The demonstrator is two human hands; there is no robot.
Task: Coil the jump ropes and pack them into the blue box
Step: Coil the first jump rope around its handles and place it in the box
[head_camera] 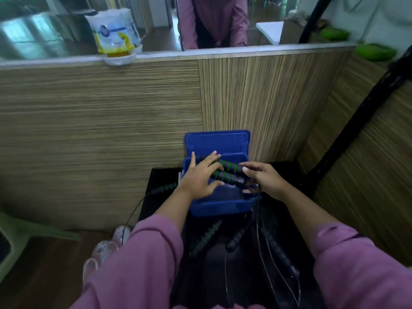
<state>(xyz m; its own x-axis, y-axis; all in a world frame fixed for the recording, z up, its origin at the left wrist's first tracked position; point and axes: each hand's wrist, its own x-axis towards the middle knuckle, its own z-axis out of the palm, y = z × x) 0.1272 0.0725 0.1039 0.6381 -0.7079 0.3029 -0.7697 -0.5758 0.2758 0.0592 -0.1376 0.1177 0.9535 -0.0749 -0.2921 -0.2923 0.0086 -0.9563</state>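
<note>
I see left hand (199,176) flat on jump-rope handles (227,171) over blue box (219,206), right hand (264,178) pinching their ends, spare handle (206,238) just beside box.

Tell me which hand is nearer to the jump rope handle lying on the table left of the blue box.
Left. The left hand rests on the handles over the blue box, just right of that handle. The right hand is at the box's far right side.

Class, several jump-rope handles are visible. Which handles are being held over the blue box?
The pair of handles between the left hand and right hand, above the blue box; the others lie on the black surface.
</note>
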